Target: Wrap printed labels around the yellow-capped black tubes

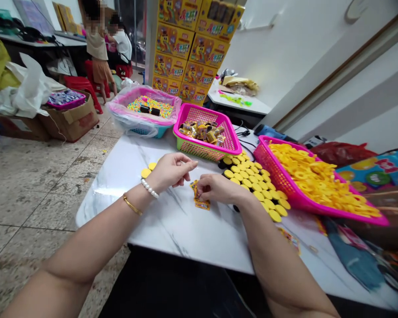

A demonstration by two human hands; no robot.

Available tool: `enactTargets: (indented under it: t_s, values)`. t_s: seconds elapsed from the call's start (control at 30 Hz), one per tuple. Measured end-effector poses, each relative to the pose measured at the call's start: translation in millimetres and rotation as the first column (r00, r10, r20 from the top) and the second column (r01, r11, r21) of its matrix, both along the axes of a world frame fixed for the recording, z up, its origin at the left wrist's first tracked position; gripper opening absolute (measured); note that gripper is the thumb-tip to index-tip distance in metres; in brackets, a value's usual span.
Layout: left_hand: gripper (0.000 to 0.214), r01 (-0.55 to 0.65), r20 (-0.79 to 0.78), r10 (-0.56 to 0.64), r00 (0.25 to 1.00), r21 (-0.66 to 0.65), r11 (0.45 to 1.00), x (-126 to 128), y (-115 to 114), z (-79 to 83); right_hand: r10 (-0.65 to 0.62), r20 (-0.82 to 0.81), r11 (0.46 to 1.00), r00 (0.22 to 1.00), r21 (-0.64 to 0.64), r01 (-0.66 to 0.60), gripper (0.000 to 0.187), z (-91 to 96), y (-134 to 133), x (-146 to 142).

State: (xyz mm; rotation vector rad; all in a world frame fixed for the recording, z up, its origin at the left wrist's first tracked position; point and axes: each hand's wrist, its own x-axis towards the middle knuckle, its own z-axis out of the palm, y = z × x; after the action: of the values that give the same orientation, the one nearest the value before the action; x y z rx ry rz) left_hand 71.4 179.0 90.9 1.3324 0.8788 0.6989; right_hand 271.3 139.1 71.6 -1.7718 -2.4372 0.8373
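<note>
My left hand [174, 170] hovers over the white table with fingers curled and thumb stretched along them. Whatever it may hold is hidden. My right hand [219, 187] is closed, fingertips pinched down on small printed yellow labels [202, 205] lying on the table. Beside my right wrist spread many yellow-topped black round pieces [259, 185], packed close together. A few yellow discs [146, 172] lie behind my left wrist. Ahead of both hands stands a pink and green basket [204, 151] with wrapped yellow pieces [205, 131] in it.
A pink basket of yellow plastic parts [305, 172] stands on the right. At the far left corner, a plastic-lined basket [119, 110] holds colourful beads [166, 108] and two black cylinders. Yellow cartons [174, 39] are stacked behind. Two people are in the background.
</note>
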Motion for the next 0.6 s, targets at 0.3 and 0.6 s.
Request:
enactTargets:
  t_s: [0.3,0.6]
  values:
    - [0.023,0.111,-0.294,-0.033,0.955,0.255,0.961,7,-4,-18.3,-0.108,-0.325,0.926,0.94,0.312,0.214,0.01,8.7,-9,-12]
    - [0.024,0.005,-0.202,0.019,0.979,0.118,0.993,5,0,-7.3,-0.38,-0.829,0.881,0.41,-0.19,0.432,0.038,3.9,0,-12]
